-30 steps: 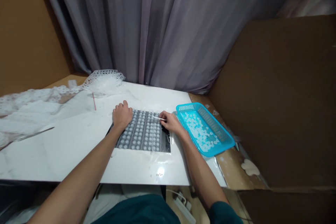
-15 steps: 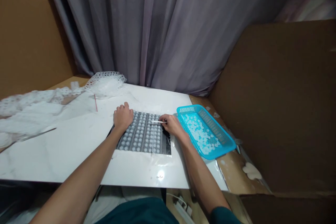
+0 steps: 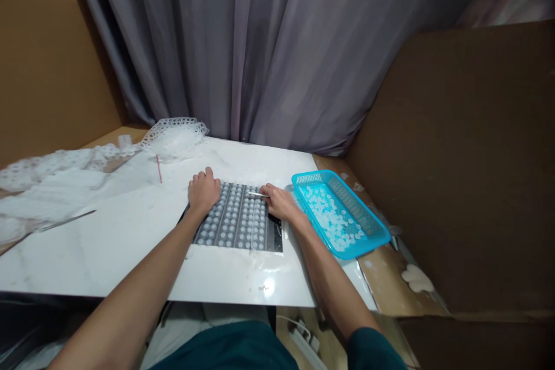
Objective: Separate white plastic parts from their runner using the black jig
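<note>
The left hand (image 3: 203, 189) rests on the far left corner of the dotted sheet (image 3: 236, 222), its fingers curled together and gripping nothing. The right hand (image 3: 277, 202) has its fingers pinched on a thin white stick (image 3: 256, 194), whose tip is over the sheet's far edge. The sheet lies flat on the desk (image 3: 108, 243). A blue basket (image 3: 353, 202) of white pieces stands just right of it.

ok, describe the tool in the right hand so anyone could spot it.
On the white marble-look table lies a dark sheet of white dots, beside a blue plastic basket. The right hand, at the sheet's right edge, pinches a thin white stick pointing left over the dots; the red stick lies farther left.
</note>
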A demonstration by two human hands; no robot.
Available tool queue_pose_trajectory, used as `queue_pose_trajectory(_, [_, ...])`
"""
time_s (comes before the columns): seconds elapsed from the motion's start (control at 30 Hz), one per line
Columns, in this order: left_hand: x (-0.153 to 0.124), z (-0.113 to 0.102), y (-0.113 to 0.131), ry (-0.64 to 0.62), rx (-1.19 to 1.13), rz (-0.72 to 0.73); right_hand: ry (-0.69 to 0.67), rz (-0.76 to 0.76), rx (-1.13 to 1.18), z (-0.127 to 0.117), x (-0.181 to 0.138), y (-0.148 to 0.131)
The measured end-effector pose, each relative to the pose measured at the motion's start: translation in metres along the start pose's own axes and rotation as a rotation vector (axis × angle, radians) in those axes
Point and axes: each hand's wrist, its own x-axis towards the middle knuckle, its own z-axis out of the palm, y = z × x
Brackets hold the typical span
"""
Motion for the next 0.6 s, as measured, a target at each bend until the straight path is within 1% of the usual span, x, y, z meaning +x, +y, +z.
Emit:
queue_pose_trajectory(0.17, [-0.001,0.000,0.000,-0.011,-0.002,0.004,-0.009,-0.015,-0.050,0.005,-0.003,-0.003])
queue_pose_trajectory(0.33, [-0.003,-0.002,0.001,-0.014,0.001,0.000,0.014,-0.038,-0.071,0.010,-0.003,-0.005])
queue_pose_trajectory(0.47, [-0.004,-0.003,0.002,-0.013,0.009,-0.007,0.044,-0.041,-0.049,0.013,-0.002,-0.004])
queue_pose_trajectory(0.6, [-0.003,-0.003,0.001,-0.014,0.017,-0.010,0.065,-0.008,0.016,0.017,-0.002,0.003])
